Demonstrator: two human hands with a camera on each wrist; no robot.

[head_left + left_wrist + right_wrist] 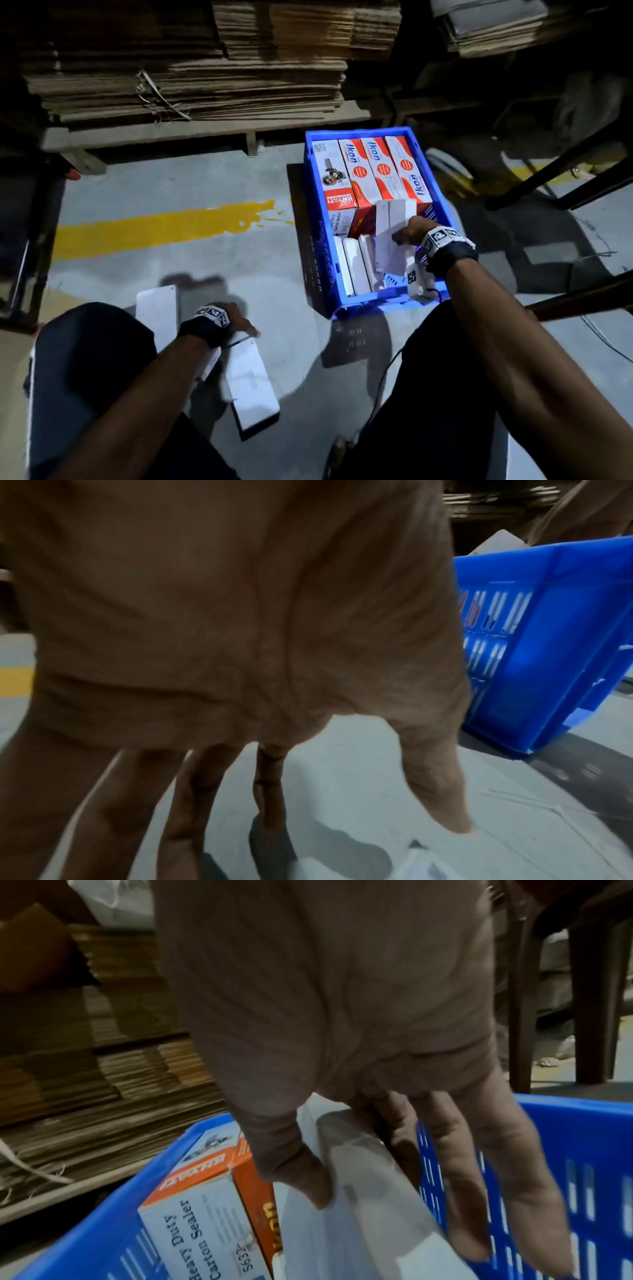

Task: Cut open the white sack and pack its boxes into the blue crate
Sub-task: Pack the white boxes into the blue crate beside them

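Note:
The blue crate (317, 240) stands on the grey floor ahead and to the right. Orange-and-white boxes (373, 171) fill its far half, and white boxes (354, 267) stand on edge at its near end. My right hand (402, 234) grips a white box (394, 226) above the crate's near right part, thumb (308, 1177) on the front and fingers (459, 1191) behind. My left hand (241, 327) hovers low by my left knee with fingers (192, 804) straight and spread. It is over the end of a white box (253, 380) lying on the floor. A second white box (157, 308) lies beside it.
Stacks of flattened cardboard (191, 78) on a low pallet fill the back. A yellow line (161, 226) crosses the floor left of the crate. Dark furniture legs (565, 178) stand on the right. My knees flank the floor boxes, and a thin cable (387, 370) runs by my right leg.

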